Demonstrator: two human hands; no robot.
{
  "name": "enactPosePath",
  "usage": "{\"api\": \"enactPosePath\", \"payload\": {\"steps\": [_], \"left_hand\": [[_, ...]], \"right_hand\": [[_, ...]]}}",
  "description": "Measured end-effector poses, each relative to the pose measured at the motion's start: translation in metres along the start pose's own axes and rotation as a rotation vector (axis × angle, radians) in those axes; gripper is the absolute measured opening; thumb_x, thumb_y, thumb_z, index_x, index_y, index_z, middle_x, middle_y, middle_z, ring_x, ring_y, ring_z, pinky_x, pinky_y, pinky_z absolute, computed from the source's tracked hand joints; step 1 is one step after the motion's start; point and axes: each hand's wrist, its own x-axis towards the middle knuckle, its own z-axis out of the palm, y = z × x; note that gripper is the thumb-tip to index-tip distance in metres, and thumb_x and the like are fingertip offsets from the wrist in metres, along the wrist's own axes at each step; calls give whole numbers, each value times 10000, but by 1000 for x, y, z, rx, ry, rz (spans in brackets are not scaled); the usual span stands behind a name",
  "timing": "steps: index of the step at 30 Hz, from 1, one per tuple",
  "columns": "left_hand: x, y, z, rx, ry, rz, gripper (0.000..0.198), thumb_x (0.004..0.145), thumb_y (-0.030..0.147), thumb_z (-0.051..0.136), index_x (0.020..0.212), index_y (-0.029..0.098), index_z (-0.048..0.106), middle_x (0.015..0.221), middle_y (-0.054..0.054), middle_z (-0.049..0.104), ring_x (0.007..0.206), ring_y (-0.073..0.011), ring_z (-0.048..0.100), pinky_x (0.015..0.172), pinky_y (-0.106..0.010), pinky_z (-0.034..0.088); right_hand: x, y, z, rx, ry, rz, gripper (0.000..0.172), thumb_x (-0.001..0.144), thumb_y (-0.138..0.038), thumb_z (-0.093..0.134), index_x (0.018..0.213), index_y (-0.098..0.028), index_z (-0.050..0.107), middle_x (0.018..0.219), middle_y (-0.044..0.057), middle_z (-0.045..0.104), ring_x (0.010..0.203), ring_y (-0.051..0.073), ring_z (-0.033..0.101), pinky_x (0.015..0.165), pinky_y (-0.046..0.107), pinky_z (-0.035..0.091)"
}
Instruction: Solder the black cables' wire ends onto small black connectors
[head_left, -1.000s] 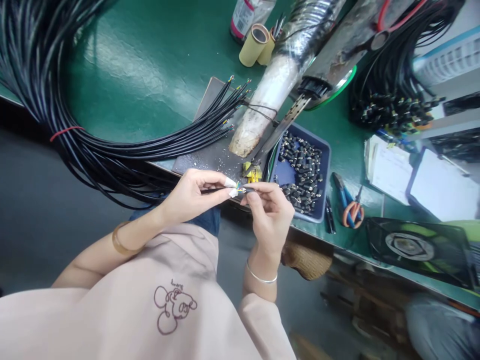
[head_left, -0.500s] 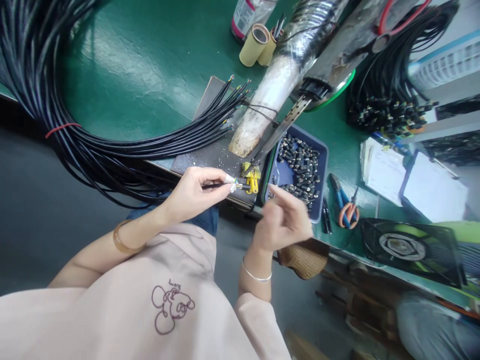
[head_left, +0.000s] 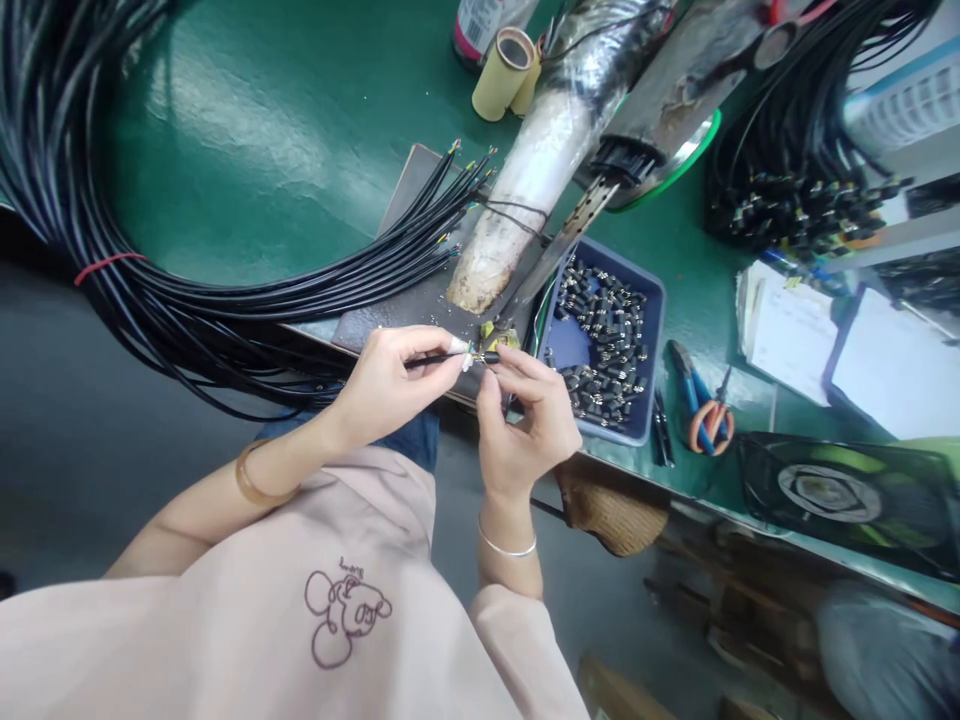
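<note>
Green worktable, glossy, running the width of the scene above a grey floor.

Far left: one large bundle of black cables, curving down and rightward, bound with a red tie; stripped ends, coloured wires showing, lie over a dark board.

Left of centre: left hand, thumb and forefinger pinched narrow on a single black cable near its coloured wire ends; white coverings on both fingertips; tan bangle at the wrist. The cable is held at the table's near edge, its wire ends meeting a short black connector.

Centre, upper: one bottle with a pink band, one cardboard tube, one pale wrapped pipe angled downward.

Centre: right hand, fingers drawn close together at the connector, thumb just below; whether they grip it, cannot tell. Silver bangle at the wrist. Beyond this hand, one yellow item, partly hidden, and one perforated metal rod, tilted.

Right: blue tray of many black connectors; beside it, hand tools with blue and orange handles; papers; a second cable bundle; one black fan.
</note>
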Motion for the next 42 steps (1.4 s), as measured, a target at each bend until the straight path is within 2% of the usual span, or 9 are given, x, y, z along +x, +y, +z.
{"api": "enactPosePath", "payload": {"steps": [8, 18, 23, 30, 35, 39, 42], "left_hand": [[1, -1, -1, 51, 29, 177, 96, 862, 141, 673, 782, 141, 724, 761, -33, 714, 620, -82, 603, 491, -151, 409], [2, -4, -1, 72, 55, 215, 97, 865, 145, 682, 790, 141, 743, 753, -37, 732, 605, -83, 598, 503, -173, 417], [3, -3, -4, 82, 29, 209, 102, 874, 156, 679, 799, 136, 746, 746, -42, 731, 595, -85, 596, 492, -177, 401], [0, 1, -10, 122, -65, 118, 123, 878, 172, 661, 787, 146, 739, 780, -39, 746, 654, -99, 630, 554, -188, 441], [0, -1, -10, 124, -60, 127, 128, 882, 189, 668, 790, 135, 739, 762, -41, 743, 620, -94, 599, 558, -189, 447], [-3, -3, -9, 119, -43, 84, 124, 861, 209, 673, 802, 123, 742, 762, -53, 746, 624, -106, 599, 574, -196, 472], [-5, -2, -10, 142, -56, 89, 147, 867, 199, 652, 776, 125, 741, 716, -41, 715, 596, -101, 563, 546, -195, 441]], "right_hand": [[9, -3, 1, 33, 11, -9, 119, 894, -122, 725, 915, -226, 671, 1012, 35, 799, 932, 174, 784, 796, 317, 677], [12, -5, -3, -70, 1, -118, 159, 868, -99, 754, 912, -230, 675, 1031, 40, 808, 885, 165, 792, 779, 274, 670], [10, -3, -5, -48, -13, -152, 160, 872, -105, 733, 896, -229, 636, 1057, 59, 810, 907, 178, 797, 777, 281, 675], [6, 1, -8, -31, -69, -147, 171, 875, -95, 725, 903, -225, 618, 1017, 55, 811, 894, 157, 791, 772, 249, 660], [8, -1, -9, -76, -53, -132, 152, 895, -112, 727, 930, -228, 636, 979, 38, 815, 849, 148, 790, 763, 251, 646], [9, -2, -7, -90, -42, -139, 141, 903, -114, 728, 929, -226, 647, 932, 22, 811, 824, 143, 789, 753, 247, 635], [7, -2, -6, -26, -43, -53, 116, 923, -138, 709, 940, -234, 646, 927, 12, 803, 849, 160, 792, 726, 266, 636]]}}
